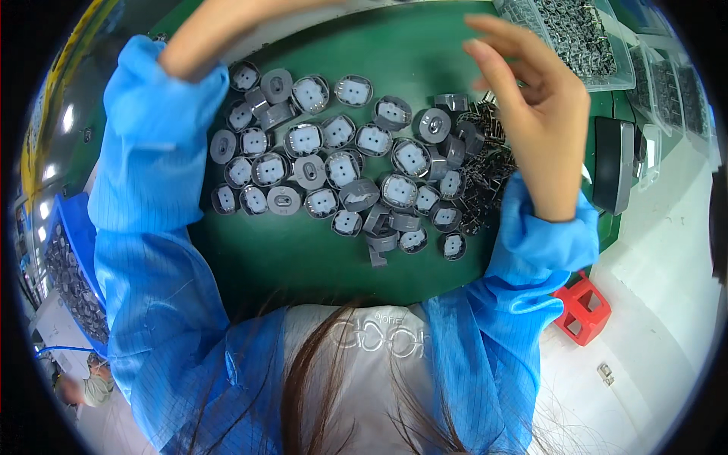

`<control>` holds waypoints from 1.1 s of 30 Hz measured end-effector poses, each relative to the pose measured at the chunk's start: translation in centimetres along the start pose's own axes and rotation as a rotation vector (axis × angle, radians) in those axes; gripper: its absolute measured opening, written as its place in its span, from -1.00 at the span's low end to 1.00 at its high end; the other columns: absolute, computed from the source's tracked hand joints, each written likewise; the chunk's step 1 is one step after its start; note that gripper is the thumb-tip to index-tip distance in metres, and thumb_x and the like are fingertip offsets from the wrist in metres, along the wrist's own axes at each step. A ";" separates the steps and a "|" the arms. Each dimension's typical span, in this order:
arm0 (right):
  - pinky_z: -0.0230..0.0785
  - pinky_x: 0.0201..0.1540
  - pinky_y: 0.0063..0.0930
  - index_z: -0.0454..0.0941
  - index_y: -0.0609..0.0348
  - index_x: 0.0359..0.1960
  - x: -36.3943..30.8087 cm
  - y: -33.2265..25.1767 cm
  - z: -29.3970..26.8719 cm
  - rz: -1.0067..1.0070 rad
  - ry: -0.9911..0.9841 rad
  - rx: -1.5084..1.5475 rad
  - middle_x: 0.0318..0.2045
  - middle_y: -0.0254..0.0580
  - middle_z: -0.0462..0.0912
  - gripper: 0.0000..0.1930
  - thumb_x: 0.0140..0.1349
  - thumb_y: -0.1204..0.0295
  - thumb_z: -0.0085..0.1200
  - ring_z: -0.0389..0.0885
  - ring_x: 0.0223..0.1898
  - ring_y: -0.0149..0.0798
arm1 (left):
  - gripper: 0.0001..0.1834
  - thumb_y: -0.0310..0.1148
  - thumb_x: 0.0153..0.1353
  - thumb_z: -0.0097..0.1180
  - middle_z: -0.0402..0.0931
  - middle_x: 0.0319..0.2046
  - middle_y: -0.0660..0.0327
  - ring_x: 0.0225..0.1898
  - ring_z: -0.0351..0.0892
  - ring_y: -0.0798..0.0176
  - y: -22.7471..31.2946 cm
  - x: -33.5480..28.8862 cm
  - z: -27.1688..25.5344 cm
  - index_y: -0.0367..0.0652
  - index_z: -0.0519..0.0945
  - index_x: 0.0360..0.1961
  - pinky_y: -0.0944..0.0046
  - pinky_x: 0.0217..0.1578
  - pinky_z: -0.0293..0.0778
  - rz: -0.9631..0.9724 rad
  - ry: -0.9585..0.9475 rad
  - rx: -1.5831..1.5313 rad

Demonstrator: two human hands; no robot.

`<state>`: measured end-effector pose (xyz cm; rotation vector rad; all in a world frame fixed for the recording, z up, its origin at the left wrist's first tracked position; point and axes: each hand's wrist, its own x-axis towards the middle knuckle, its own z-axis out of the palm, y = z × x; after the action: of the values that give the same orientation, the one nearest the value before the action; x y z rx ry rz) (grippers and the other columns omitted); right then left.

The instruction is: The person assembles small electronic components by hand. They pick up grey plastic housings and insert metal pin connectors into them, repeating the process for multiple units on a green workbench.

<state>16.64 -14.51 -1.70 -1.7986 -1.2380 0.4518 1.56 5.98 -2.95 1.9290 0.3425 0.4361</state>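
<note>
My left hand [241, 24] reaches past the upper edge at the left. Its fingers lie outside the picture, so what they hold is hidden. At the upper right my right hand [540, 98] is raised over the green table, open, thumb and fingers apart, with nothing seen in them. Below and beside it spreads a heap of small dark metal parts with thin pins [485, 163]. Many round grey plastic housings [410, 158] lie left of the heap, most showing a white insert. Some are turned over, such as the grey housing [283, 200], showing a slotted oval.
A clear plastic bin [623, 72] of small metal parts stands at the back right, near further clear bins [667, 91]. A black box-shaped object [613, 165] sits at the right edge. Left stands a blue bin [76, 227] of grey parts; a red stool [582, 309] is at lower right.
</note>
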 end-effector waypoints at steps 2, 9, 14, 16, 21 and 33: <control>0.45 -0.43 -0.43 0.73 0.18 -0.14 -0.3 0.0 -1.5 -0.109 -0.048 -0.246 -0.27 -0.12 0.77 -0.79 0.22 0.41 0.34 0.67 -0.49 -0.28 | -0.73 -0.45 0.19 0.30 0.75 -0.34 0.10 -0.38 0.70 0.33 -2.5 0.5 -2.9 -0.41 0.71 -0.12 0.34 -0.29 0.60 -0.017 0.116 0.182; 0.46 -0.43 -0.33 0.72 0.23 -0.19 -1.3 0.4 -3.4 -0.036 -0.178 -0.492 -0.35 -0.06 0.73 -0.76 0.15 0.40 0.39 0.63 -0.54 -0.17 | -0.67 -0.31 0.19 0.33 0.63 -0.10 -0.01 -0.01 0.61 -0.02 -4.1 -0.7 -4.2 -0.24 0.69 -0.06 0.07 0.11 0.48 0.281 0.318 1.030; 0.51 -0.41 -0.36 0.71 0.26 -0.16 -1.3 -0.4 -2.6 0.170 -0.116 -0.363 -0.44 -0.01 0.75 -0.72 0.16 0.37 0.40 0.71 -0.50 -0.20 | -0.57 -0.36 0.28 0.24 0.47 0.23 0.09 -0.03 0.67 0.14 3.2 -2.0 3.3 -0.08 0.55 0.18 0.08 -0.05 0.59 0.291 -0.307 0.421; 0.51 -0.42 -0.37 0.70 0.26 -0.13 -0.9 -0.2 -2.5 0.202 -0.158 -0.389 -0.47 -0.02 0.74 -0.70 0.16 0.37 0.41 0.71 -0.50 -0.23 | -0.68 -0.37 0.32 0.22 0.54 0.07 0.15 -0.19 0.62 0.14 1.9 -2.9 5.8 -0.08 0.63 0.09 0.09 -0.11 0.55 0.388 -0.310 0.324; 0.47 -0.47 -0.40 0.68 0.25 -0.13 -0.9 0.1 -2.6 0.237 -0.182 -0.288 -0.44 -0.10 0.75 -0.72 0.15 0.42 0.39 0.66 -0.57 -0.31 | -0.71 -0.34 0.24 0.26 0.63 -0.13 0.07 -0.22 0.66 0.01 1.2 -1.0 4.9 -0.24 0.64 -0.05 0.10 -0.18 0.56 0.231 -0.382 0.422; 0.27 -0.42 -0.69 0.65 0.35 -0.02 -0.5 -0.5 -2.9 0.165 -0.244 0.170 -0.38 -0.38 0.60 -0.78 0.32 0.58 0.23 0.50 -0.42 -0.62 | -0.67 -0.41 0.49 0.01 0.60 -0.11 0.14 -0.11 0.67 0.38 2.0 -1.4 3.7 -0.31 0.51 0.19 0.45 -0.07 0.62 -0.327 -0.321 -0.523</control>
<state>18.20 -16.24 0.24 -1.7434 -1.1781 0.8665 2.05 1.64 -2.62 1.3699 0.2901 -0.0098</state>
